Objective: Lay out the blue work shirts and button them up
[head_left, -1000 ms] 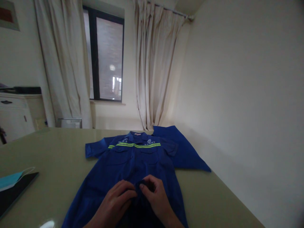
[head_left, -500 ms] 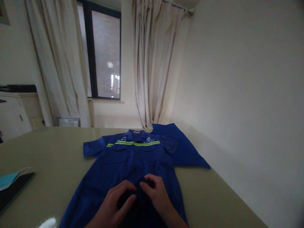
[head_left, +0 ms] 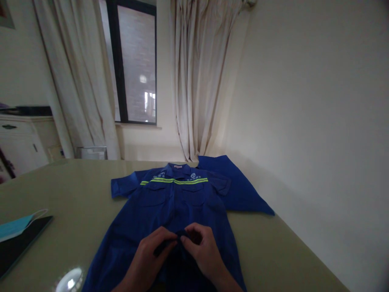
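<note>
The person's left hand and right hand each pinch the front of a blue short-sleeved work shirt, which lies spread beneath and beyond them; a face mask lies left of both hands.

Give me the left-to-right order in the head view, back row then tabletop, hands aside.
Back row: white cabinet → left curtain → window → right curtain.
Tabletop: light-blue face mask → striped blue shirt → plain blue cloth.
</note>
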Motion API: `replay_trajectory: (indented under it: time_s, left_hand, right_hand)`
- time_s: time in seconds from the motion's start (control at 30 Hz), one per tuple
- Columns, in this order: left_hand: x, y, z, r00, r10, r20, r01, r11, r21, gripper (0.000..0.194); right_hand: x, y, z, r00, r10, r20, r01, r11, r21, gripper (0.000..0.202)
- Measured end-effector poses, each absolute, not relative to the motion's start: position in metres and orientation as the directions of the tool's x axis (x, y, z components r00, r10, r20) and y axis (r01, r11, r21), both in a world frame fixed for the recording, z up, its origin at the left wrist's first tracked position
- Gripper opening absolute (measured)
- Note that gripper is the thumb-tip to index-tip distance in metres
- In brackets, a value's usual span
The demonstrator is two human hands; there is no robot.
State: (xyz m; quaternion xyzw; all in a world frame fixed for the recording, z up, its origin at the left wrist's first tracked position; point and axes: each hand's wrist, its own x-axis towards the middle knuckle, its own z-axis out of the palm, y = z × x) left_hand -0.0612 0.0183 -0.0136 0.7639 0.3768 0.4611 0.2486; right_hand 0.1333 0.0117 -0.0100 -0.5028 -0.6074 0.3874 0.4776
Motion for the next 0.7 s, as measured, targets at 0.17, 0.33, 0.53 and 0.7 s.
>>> replay_trajectory:
  time_s: [0.17,0.33,0.53,0.7]
  left_hand:
    - [-0.059,0.016,-0.016,0.277,0.78,0.56,0.316,-0.625,0.714,0.009]
    - [-0.06,0.013,-0.021,0.264,0.801,0.537,0.302,-0.598,0.742,0.01]
    - [-0.057,0.012,-0.017,0.159,0.927,0.34,0.355,-0.375,0.856,0.012]
    - [-0.054,0.014,-0.018,0.181,0.948,0.263,0.288,-0.307,0.907,0.018]
  right_hand:
    - [0.135,0.009,-0.015,-0.023,0.977,0.212,0.279,0.21,-0.937,0.026]
    - [0.132,0.004,-0.007,-0.083,0.956,0.281,0.3,0.293,-0.908,0.014]
    - [0.126,0.0,-0.002,-0.125,0.876,0.466,0.349,0.479,-0.806,0.012]
    - [0.125,0.001,-0.008,-0.16,0.849,0.503,0.428,0.519,-0.74,0.018]
